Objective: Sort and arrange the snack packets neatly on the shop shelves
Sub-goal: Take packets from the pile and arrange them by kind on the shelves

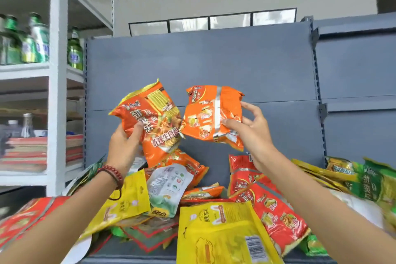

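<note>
My left hand (124, 146) grips an orange noodle packet (154, 118) by its lower left side, front face toward me, raised above the pile. My right hand (250, 126) pinches a second orange packet (212, 113) at its right edge, back face with the silver seam showing. The two packets almost touch in front of the grey shelf back panel (192, 60). Below them lies a jumbled heap of packets: yellow pouches (222, 233), red packets (272, 206), a white and green pouch (169, 186) and more orange ones (192, 167).
Green and yellow packets (368, 180) are stacked at the right of the shelf. A white rack (55, 92) on the left holds green bottles (38, 38) and stacked red items (32, 152). Another grey shelf unit (360, 81) stands at the right.
</note>
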